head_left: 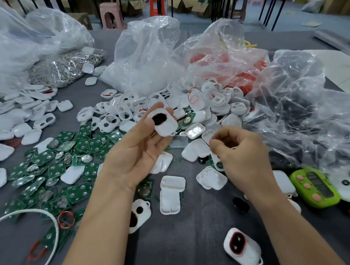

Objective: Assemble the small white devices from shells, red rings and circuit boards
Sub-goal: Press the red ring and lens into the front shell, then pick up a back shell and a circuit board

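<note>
My left hand [135, 147] is raised palm up and holds a white shell [165, 122] at its fingertips, the thumb on its black oval insert with a red ring around it. My right hand [242, 154] hovers to the right with its fingers curled together; what they pinch is blurred. White shells [168, 104] lie heaped behind the hands, and green circuit boards [54, 167] are spread at the left. A shell with a red ring and dark insert [240, 247] lies near the front, another shell [139, 214] beside my left forearm.
Clear plastic bags stand at the back: one of white parts [145, 72], one of red rings [238, 70], one of metal clips [66, 67]. A large bag [303, 111] fills the right. A green timer [315, 186] lies at the right, a white cable [51, 240] at the front left.
</note>
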`<state>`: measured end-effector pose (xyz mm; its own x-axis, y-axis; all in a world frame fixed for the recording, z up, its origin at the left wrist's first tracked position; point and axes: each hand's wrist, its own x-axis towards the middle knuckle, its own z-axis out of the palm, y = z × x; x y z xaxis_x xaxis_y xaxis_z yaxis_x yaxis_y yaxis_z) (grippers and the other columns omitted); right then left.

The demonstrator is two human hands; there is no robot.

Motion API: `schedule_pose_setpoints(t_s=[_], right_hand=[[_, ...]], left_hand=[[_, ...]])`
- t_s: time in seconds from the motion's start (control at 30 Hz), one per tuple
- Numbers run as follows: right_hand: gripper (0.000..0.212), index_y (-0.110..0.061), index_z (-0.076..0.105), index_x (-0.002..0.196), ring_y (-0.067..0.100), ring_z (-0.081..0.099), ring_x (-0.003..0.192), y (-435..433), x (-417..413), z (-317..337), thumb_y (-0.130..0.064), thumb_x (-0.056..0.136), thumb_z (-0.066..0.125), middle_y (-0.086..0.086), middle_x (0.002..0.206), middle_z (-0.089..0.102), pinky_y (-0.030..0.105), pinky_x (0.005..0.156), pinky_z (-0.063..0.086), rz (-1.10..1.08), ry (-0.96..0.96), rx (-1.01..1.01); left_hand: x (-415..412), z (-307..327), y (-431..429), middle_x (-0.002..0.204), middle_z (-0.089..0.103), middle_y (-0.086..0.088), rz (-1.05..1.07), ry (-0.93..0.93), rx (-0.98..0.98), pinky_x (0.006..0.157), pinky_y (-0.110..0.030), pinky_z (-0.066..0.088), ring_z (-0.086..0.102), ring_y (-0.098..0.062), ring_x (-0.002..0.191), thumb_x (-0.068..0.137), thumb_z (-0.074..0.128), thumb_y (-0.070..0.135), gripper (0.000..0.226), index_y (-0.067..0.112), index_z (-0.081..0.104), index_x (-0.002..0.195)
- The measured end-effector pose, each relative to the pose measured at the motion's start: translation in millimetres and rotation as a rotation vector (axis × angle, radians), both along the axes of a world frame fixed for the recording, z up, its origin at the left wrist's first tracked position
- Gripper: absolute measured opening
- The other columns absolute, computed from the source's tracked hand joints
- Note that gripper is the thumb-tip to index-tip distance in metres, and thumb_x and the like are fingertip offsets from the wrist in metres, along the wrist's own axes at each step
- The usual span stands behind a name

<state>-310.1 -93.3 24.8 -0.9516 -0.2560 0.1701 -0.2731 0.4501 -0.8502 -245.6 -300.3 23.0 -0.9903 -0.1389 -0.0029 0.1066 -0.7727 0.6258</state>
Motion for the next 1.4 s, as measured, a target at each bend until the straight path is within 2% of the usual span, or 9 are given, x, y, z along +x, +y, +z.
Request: schedule_pose_setpoints(t_s=[0.1, 0.23, 0.4, 0.5, 0.67, 0.77, 1.0, 1.17, 1.4], right_hand=[[0.02, -0.036, 0.074, 0.086, 0.003, 0.057, 0.089, -6.1, 3.6, -1.8, -0.017, 0.082, 0.074, -0.022, 0.081, 0.062, 0.014, 0.074, 0.037, 0.054, 0.159, 0.268], [0.017, -0.026, 0.078, 0.097, 0.016, 0.051, 0.112, -28.1, 1.3, -3.3, -0.016, 0.086, 0.07, -0.011, 0.107, 0.07, 0.029, 0.102, 0.033, 0.152, 0.303, 0.387], [0.019, -0.024, 0.076, 0.109, 0.024, 0.05, 0.116, -70.6, -20.2, -0.8, -0.033, 0.093, 0.069, -0.002, 0.114, 0.068, 0.035, 0.102, 0.026, 0.218, 0.321, 0.675], [0.01, -0.019, 0.075, 0.099, 0.025, 0.053, 0.112, -85.4, -23.6, -3.4, -0.02, 0.091, 0.069, -0.001, 0.107, 0.066, 0.036, 0.101, 0.031, 0.204, 0.353, 0.751], [0.016, -0.029, 0.083, 0.091, 0.021, 0.058, 0.099, -66.4, -27.4, -3.0, -0.016, 0.087, 0.074, -0.006, 0.087, 0.068, 0.035, 0.092, 0.044, 0.024, 0.257, 0.4], [0.016, -0.036, 0.082, 0.09, 0.003, 0.064, 0.07, -43.2, -20.7, 0.0, -0.021, 0.082, 0.08, -0.019, 0.067, 0.068, 0.013, 0.065, 0.043, -0.058, 0.108, 0.047], [0.012, -0.023, 0.083, 0.095, 0.011, 0.067, 0.079, -17.6, -1.3, 11.5, -0.027, 0.09, 0.073, 0.003, 0.094, 0.078, 0.021, 0.065, 0.054, 0.2, -0.4, -0.665], [0.028, -0.013, 0.071, 0.116, 0.014, 0.056, 0.057, -15.8, -0.8, 8.0, 0.004, 0.095, 0.062, 0.005, 0.068, 0.07, 0.023, 0.053, 0.051, 0.174, -0.411, -0.644], [0.022, -0.025, 0.079, 0.072, 0.007, 0.066, 0.064, -14.9, -1.6, 11.0, -0.005, 0.081, 0.082, -0.001, 0.073, 0.076, 0.016, 0.061, 0.051, 0.165, -0.3, -0.539]], left_hand=[[2.4, 1.0, -8.1, 0.118, 0.076, -0.01, 0.011, 0.025, 0.082, 0.09, -0.033, 0.061, 0.074, -0.021, 0.107, 0.055, 0.099, 0.017, 0.058, 0.012, 0.08, 0.11], [3.8, 0.0, -16.3, 0.12, 0.075, -0.013, 0.04, 0.03, 0.156, 0.091, -0.036, 0.061, 0.074, -0.023, 0.107, 0.054, 0.101, 0.017, 0.063, 0.009, 0.079, 0.112], [4.9, -2.3, -20.5, 0.12, 0.074, -0.013, 0.09, 0.01, 0.193, 0.092, -0.037, 0.06, 0.073, -0.025, 0.107, 0.085, 0.07, 0.025, 0.037, 0.009, 0.074, 0.119], [5.0, -2.6, -21.2, 0.12, 0.074, -0.013, 0.114, -0.004, 0.19, 0.095, -0.036, 0.059, 0.073, -0.024, 0.107, 0.091, 0.059, 0.026, 0.038, 0.009, 0.07, 0.123], [2.8, -3.1, -21.5, 0.119, 0.075, -0.013, 0.122, -0.058, 0.153, 0.09, -0.035, 0.061, 0.074, -0.021, 0.106, 0.091, 0.06, 0.024, 0.033, 0.009, 0.079, 0.113], [-0.5, -3.8, -18.8, 0.116, 0.076, -0.012, 0.094, -0.131, 0.072, 0.085, -0.033, 0.061, 0.074, -0.019, 0.105, 0.088, 0.062, 0.026, 0.029, 0.012, 0.082, 0.104], [-5.5, -6.9, -4.2, 0.123, 0.072, -0.016, -0.076, -0.177, -0.058, 0.089, -0.043, 0.062, 0.072, -0.025, 0.109, 0.093, 0.06, 0.018, 0.029, 0.009, 0.079, 0.114], [-5.6, -5.8, 4.1, 0.124, 0.072, -0.017, -0.119, -0.186, -0.135, 0.08, -0.041, 0.063, 0.074, -0.027, 0.105, 0.09, 0.061, 0.011, 0.029, 0.009, 0.079, 0.112], [-6.2, -5.5, 11.1, 0.126, 0.072, -0.016, -0.226, -0.189, -0.218, 0.083, -0.042, 0.063, 0.073, -0.026, 0.106, 0.094, 0.058, 0.014, 0.035, 0.005, 0.072, 0.125]])
